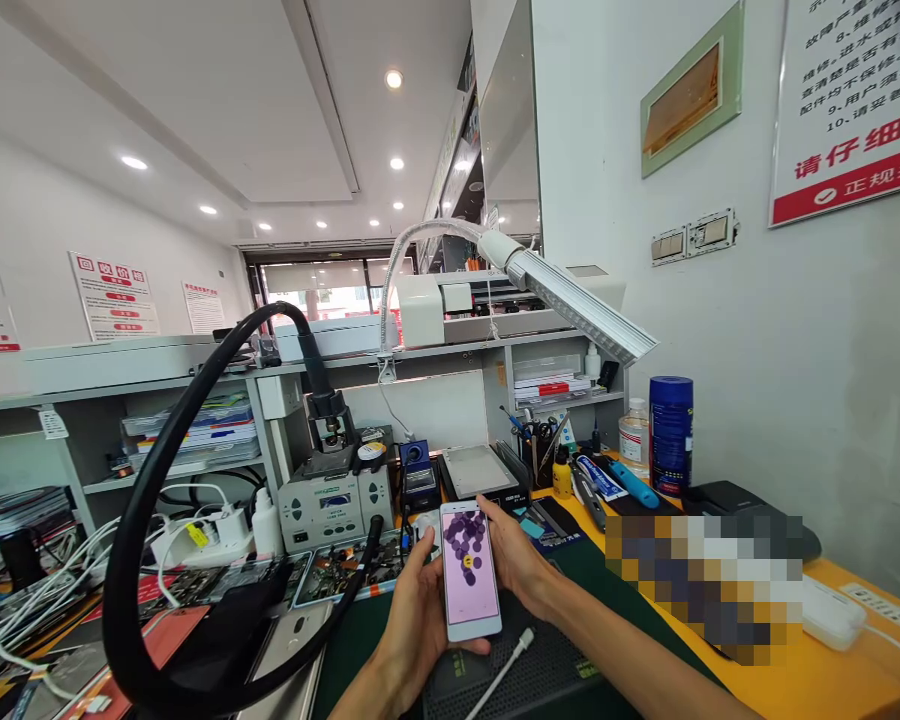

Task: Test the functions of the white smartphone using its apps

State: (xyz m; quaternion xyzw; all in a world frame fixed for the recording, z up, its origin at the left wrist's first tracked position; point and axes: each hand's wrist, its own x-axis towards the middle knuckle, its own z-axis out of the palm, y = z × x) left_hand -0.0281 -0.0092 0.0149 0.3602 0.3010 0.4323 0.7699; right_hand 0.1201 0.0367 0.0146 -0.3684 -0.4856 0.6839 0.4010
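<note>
A white smartphone [471, 575] is held upright in front of me, its lit screen showing a pink background with dark purple round shapes. My left hand [414, 612] grips it from the left, thumb along the side edge and a finger showing under the bottom edge. On the other side my right hand [523, 562] holds the upper right edge, its fingers partly hidden behind the phone. A white cable [501, 675] with its plug end lies just below, on a dark perforated device [547, 660] on the green mat [596, 580].
A thick black hose [131, 560] arches at the left, beside a grey soldering station [322, 515] and a parts tray [307, 590]. A blue can [671, 435], clear bottle [634, 440] and tool holder [540, 445] stand at the right. A lamp [570, 300] hangs overhead.
</note>
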